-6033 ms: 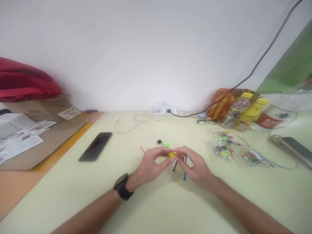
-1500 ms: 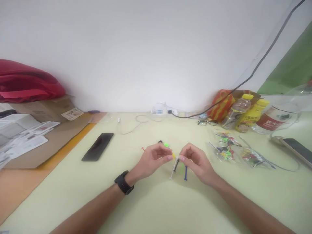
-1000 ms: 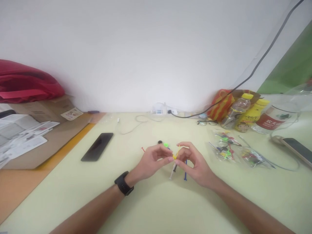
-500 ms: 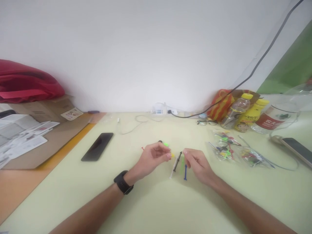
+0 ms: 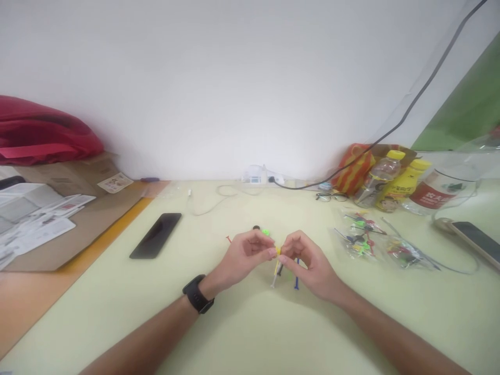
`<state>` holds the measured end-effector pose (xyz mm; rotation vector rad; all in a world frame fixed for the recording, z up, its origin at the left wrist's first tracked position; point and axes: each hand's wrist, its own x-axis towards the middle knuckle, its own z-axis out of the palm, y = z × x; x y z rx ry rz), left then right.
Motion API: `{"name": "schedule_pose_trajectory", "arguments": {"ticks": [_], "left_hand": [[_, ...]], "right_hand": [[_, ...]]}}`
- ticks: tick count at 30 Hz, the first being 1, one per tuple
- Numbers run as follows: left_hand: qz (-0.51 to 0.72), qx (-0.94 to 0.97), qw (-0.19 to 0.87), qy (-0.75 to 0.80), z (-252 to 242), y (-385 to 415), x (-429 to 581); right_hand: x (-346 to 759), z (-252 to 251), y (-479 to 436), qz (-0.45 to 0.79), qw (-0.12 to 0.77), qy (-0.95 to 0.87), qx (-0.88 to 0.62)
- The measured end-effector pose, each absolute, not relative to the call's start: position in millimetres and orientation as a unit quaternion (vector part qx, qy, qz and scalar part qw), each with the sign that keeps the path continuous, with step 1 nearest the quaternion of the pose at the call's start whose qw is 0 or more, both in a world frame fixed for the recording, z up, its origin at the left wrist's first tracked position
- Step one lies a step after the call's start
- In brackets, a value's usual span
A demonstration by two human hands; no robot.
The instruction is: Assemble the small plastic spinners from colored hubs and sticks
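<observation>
My left hand (image 5: 244, 256) pinches a small yellow plastic piece (image 5: 277, 251) at its fingertips, a black watch on its wrist. My right hand (image 5: 307, 263) meets it fingertip to fingertip, pinching a thin yellow stick (image 5: 276, 266) that hangs down from that piece. Under the hands several loose sticks lie on the pale green table (image 5: 250, 323): a white one (image 5: 274, 280), a blue one (image 5: 297, 278) and a dark one. A green disc (image 5: 266, 232), a black disc (image 5: 256, 227) and a red stick (image 5: 228, 239) lie just beyond my left hand.
A black phone (image 5: 155, 235) lies to the left, papers and a cardboard box (image 5: 74, 177) beyond it. Clear bags of coloured parts (image 5: 365, 234) sit right, with glasses (image 5: 331, 196), bottles (image 5: 380, 179) and another phone (image 5: 474, 239). A power strip (image 5: 255, 178) is at the wall.
Half a second ago my right hand was apart from the left, down at the sticks on the table. It has come back up, and its fingertips now meet the left hand's at the yellow piece.
</observation>
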<state>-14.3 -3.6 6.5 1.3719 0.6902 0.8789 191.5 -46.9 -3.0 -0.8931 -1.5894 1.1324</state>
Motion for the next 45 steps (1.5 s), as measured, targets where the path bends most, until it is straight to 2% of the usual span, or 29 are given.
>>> {"name": "schedule_pose_trajectory", "arguments": {"ticks": [4,8,14,21,31,39,45], "left_hand": [[0.384,0.601,0.629,0.31,8.3,-4.2,-14.7],[0.39,0.599,0.63,0.303,9.8,-4.3,-14.7],[0.4,0.596,0.625,0.308,8.7,-2.5,-14.9],[0.395,0.613,0.613,0.305,8.9,-4.1,-14.6],[0.379,0.625,0.608,0.311,7.0,-4.9,-13.3],[0.406,0.623,0.577,0.338,19.0,1.5,-18.6],[0.402,0.621,0.6,0.306,13.9,-0.2,-17.1]], "right_hand": [[192.0,-6.2,-47.3,0.426,0.488,-0.668,-0.366],[194.6,-9.3,-45.4,0.381,0.536,-0.65,-0.379],[207.1,-9.1,-37.4,0.46,0.435,-0.676,-0.377],[200.2,-2.4,-43.0,0.463,0.468,-0.653,-0.374],[192.4,-2.6,-44.3,0.484,0.461,-0.641,-0.378],[203.3,-4.8,-38.6,0.369,0.523,-0.647,-0.415],[197.3,-7.1,-43.7,0.41,0.52,-0.648,-0.376]]}}
